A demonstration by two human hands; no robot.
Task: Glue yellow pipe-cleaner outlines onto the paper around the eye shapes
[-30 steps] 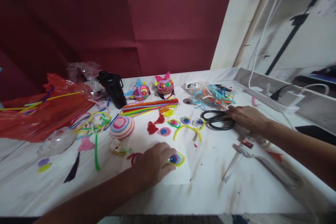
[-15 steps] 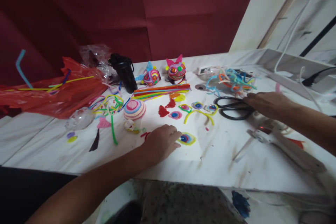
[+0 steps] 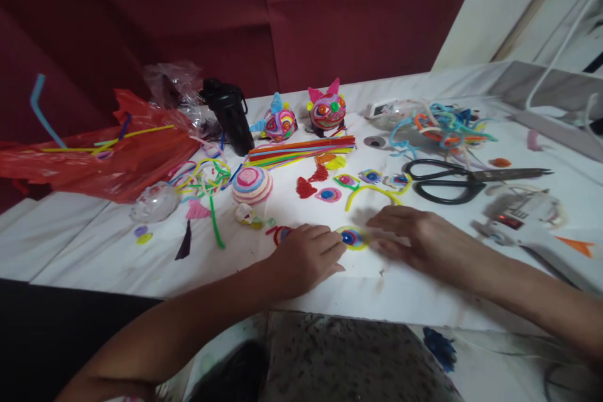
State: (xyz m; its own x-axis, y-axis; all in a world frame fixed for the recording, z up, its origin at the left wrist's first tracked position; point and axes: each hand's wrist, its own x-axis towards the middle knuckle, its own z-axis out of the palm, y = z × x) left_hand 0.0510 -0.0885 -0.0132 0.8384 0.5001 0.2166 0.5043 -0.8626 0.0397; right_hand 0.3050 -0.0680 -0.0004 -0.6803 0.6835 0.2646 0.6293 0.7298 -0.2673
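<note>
A yellow-edged eye shape with a blue centre [image 3: 353,238] lies on white paper between my hands. My left hand [image 3: 311,259] rests palm down at its left side, fingers together over the paper; what is under them is hidden. To its right my right hand [image 3: 400,235] is slightly blurred, its thumb and fingers apart near the shape's right end. A red curled strip [image 3: 277,232] shows beyond my left hand. Smaller eye shapes, among them a pink one [image 3: 328,195], lie farther back beside a bent yellow strip [image 3: 372,190].
Black scissors [image 3: 452,185] and a white glue gun [image 3: 532,226] lie at the right. Behind are bundled strips [image 3: 301,152], two decorated heads, a black bottle [image 3: 229,116] and a striped dome [image 3: 252,185]. Red plastic [image 3: 155,163] spreads at the left.
My right hand has left the scissors' handles and moved left and nearer to the yellow-edged eye shape. My left hand stays beside that shape. The view has shifted a little.
</note>
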